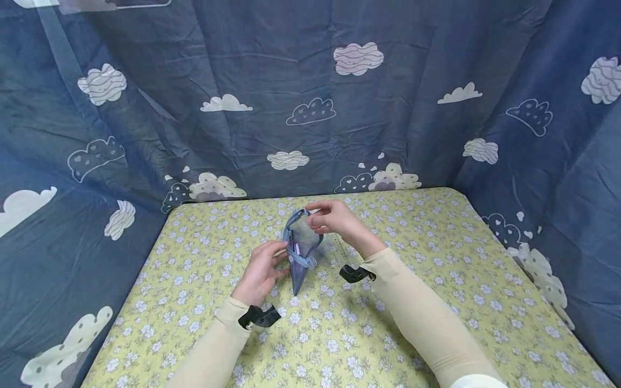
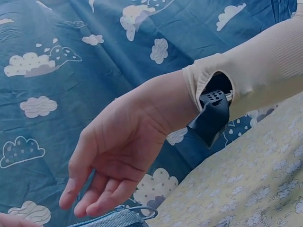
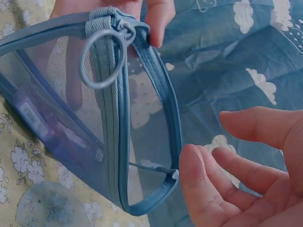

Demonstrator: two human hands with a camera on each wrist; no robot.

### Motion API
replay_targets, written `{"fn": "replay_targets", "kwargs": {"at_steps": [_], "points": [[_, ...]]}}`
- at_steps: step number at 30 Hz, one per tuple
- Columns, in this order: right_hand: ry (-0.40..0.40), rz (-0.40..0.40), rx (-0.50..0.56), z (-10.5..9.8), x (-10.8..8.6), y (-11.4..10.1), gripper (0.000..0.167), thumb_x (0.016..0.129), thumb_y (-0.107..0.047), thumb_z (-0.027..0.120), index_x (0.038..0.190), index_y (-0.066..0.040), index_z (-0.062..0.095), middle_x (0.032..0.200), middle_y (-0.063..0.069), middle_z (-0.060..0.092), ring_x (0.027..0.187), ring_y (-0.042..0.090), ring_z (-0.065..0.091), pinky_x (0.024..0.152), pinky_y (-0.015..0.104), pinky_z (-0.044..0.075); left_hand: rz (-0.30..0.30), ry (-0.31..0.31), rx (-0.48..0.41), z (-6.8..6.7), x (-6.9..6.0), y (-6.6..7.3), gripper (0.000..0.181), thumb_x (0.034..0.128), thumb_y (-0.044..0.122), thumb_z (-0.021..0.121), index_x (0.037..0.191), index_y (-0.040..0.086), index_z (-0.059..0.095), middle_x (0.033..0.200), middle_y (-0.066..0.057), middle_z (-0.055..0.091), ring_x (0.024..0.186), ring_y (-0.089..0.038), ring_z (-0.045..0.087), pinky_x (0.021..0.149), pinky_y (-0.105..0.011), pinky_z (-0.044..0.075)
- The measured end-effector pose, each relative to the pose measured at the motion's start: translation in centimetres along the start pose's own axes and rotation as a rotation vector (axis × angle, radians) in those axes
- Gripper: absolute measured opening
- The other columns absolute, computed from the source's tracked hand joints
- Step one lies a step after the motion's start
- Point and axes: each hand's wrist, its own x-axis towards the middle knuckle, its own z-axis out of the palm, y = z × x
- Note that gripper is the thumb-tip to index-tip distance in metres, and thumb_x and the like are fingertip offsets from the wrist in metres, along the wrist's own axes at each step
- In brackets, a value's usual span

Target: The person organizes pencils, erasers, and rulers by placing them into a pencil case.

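Note:
A translucent blue mesh zip pouch (image 1: 298, 272) stands on the table, its zipped top spread apart. My left hand (image 1: 260, 272) grips the pouch's near left side between thumb and fingers; in the right wrist view its fingers show behind the zipper end. From that end hangs a ring-shaped zipper pull (image 3: 102, 59). Inside lies a purple item (image 3: 57, 130) with a barcode label, blurred by the mesh. My right hand (image 1: 335, 220) is at the far rim, fingers loosely bent with nothing between them; in the left wrist view that hand (image 2: 118, 137) hangs above the zipper edge.
A yellow flowered cloth (image 1: 194, 323) covers the table. Blue curtains (image 1: 271, 64) with cloud prints enclose its back and sides. A clear, rounded thing (image 3: 54, 205) lies on the cloth beside the pouch. Black wrist cameras (image 1: 259, 316) protrude from both sleeves.

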Motion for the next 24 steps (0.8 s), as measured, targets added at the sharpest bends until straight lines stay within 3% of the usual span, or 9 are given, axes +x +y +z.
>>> {"fn": "replay_targets", "kwargs": {"at_steps": [8,14,20,24], "points": [[0.05,0.013,0.041,-1.7,-0.3,0.3,0.04,0.097,-0.003,0.065,0.137,-0.005,0.06,0.117,0.019,0.066,0.115,0.043,0.061,0.093,0.048,0.054,-0.008,-0.015,-0.044,-0.2,0.0,0.3,0.014,0.0979,0.011,0.062,0.085,0.006,0.065,0.122,-0.015,0.053,0.102,-0.028,0.058,0.086,-0.056,0.048],[0.054,0.009,0.026,-2.9,-0.6,1.0,0.04,0.098,-0.003,0.063,0.137,-0.005,0.059,0.12,0.021,0.064,0.116,0.044,0.06,0.091,0.046,0.055,-0.011,-0.008,-0.058,-0.3,0.1,0.2,0.012,0.0969,0.011,0.064,0.087,0.004,0.065,0.123,-0.017,0.054,0.099,-0.027,0.06,0.08,-0.051,0.05],[0.082,0.011,0.002,-3.9,-0.9,1.9,0.042,0.096,-0.004,0.066,0.137,-0.006,0.059,0.118,0.02,0.066,0.105,0.031,0.066,0.093,0.047,0.054,-0.003,-0.004,-0.059,-0.3,0.1,0.2,0.011,0.0968,0.011,0.064,0.09,0.002,0.065,0.125,-0.019,0.053,0.097,-0.025,0.06,0.079,-0.051,0.05],[0.093,0.023,-0.022,-4.4,-1.1,2.4,0.044,0.096,-0.004,0.066,0.139,-0.007,0.058,0.117,0.02,0.066,0.109,0.034,0.064,0.094,0.047,0.053,-0.007,0.002,-0.068,-0.2,0.0,0.2,0.011,0.0961,0.011,0.064,0.094,0.0,0.064,0.124,-0.018,0.054,0.097,-0.026,0.059,0.081,-0.053,0.048]]}}
